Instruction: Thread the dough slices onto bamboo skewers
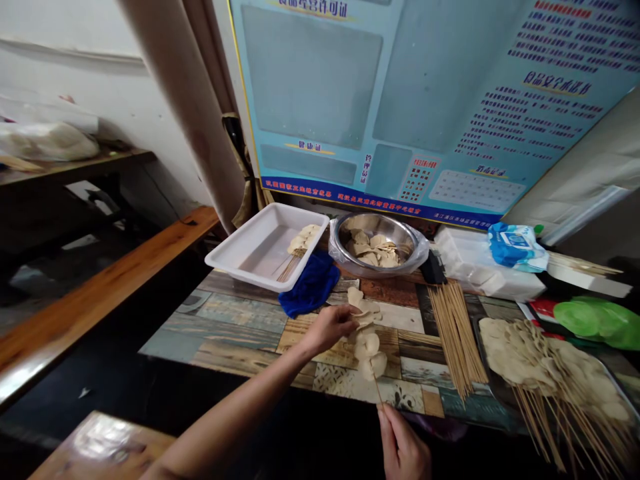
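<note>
My right hand [404,445] grips the lower end of a thin wooden skewer [379,393]. Several pale, thin round slices [370,353] are threaded along that skewer, above the table. At its upper part, my left hand [333,328] has its fingers pinched on one pale slice [367,319]. More slices [356,297] show just beyond those fingertips; whether they lie on the table or hang on the skewer I cannot tell. Behind them stands a metal bowl [407,233] holding loose slices. A bundle of bare skewers [454,337] lies to the right of my hands.
A white tub [235,257] with a few filled skewers stands back left, beside a blue cloth [310,285]. On the right, a dark tray [500,390] carries many filled skewers. Behind it are a wipes pack [517,247] and a green bag [597,321]. A wooden bench [125,273] runs along the left.
</note>
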`<state>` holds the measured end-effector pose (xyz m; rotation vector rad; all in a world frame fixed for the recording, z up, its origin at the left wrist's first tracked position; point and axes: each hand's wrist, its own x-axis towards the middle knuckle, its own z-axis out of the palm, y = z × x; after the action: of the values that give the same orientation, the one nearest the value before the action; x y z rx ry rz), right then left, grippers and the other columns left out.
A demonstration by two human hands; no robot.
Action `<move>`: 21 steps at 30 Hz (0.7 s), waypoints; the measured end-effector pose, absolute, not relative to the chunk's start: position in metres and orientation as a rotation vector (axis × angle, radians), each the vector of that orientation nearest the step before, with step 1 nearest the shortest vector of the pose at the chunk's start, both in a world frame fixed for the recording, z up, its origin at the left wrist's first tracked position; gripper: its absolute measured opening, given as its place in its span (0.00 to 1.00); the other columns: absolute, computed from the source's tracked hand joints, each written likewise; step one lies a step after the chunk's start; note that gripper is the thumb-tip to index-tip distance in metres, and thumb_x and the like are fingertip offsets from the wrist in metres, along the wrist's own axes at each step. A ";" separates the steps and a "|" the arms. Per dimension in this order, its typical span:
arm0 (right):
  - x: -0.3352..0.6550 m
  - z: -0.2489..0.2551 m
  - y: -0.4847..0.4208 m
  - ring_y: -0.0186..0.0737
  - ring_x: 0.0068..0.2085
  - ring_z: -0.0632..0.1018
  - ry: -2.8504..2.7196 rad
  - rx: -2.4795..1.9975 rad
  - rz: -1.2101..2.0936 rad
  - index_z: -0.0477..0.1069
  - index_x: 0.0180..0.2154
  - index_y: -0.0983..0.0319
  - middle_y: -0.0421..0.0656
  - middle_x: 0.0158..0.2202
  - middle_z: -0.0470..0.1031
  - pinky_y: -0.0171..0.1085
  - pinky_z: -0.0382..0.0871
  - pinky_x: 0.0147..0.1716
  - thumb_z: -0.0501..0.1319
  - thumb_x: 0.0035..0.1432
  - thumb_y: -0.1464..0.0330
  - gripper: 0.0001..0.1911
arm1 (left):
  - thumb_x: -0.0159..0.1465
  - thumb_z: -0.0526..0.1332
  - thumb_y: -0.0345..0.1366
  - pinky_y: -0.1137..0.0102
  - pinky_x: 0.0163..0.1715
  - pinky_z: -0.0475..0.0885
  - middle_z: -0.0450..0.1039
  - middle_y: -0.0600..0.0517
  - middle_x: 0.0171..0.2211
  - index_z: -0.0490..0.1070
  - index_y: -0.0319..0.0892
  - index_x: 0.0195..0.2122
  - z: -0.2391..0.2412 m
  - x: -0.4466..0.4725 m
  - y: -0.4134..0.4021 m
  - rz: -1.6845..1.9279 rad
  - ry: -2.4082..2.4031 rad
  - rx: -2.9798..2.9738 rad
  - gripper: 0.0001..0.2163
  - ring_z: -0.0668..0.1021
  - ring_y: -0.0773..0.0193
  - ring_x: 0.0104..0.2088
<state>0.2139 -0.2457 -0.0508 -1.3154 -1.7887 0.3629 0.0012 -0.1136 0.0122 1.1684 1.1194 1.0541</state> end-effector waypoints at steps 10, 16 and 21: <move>0.220 -0.048 -0.238 0.38 0.34 0.83 -2.037 -1.017 0.262 0.78 0.41 0.64 0.46 0.34 0.82 0.27 0.77 0.36 0.54 0.64 0.68 0.14 | 0.42 0.71 0.40 0.77 0.19 0.58 0.66 0.57 0.19 0.68 0.38 0.24 0.006 0.018 -0.124 1.132 0.922 0.550 0.16 0.66 0.74 0.18; 0.215 -0.053 -0.246 0.40 0.33 0.83 -1.840 -1.220 0.343 0.79 0.38 0.61 0.46 0.33 0.82 0.30 0.77 0.35 0.52 0.65 0.60 0.19 | 0.43 0.72 0.39 0.74 0.24 0.67 0.73 0.53 0.23 0.72 0.36 0.28 0.009 0.026 -0.130 1.120 0.787 0.409 0.15 0.72 0.70 0.22; 0.212 -0.045 -0.250 0.41 0.33 0.83 -1.740 -1.311 0.500 0.80 0.35 0.59 0.45 0.32 0.82 0.30 0.77 0.35 0.53 0.62 0.54 0.21 | 0.43 0.73 0.34 0.73 0.27 0.70 0.75 0.51 0.25 0.73 0.34 0.31 0.010 0.022 -0.134 1.094 0.728 0.381 0.15 0.75 0.69 0.23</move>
<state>0.2123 -0.2497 -0.0454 -1.3113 -1.7395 0.4996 0.0224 -0.1338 0.0096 0.3807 0.7275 1.0939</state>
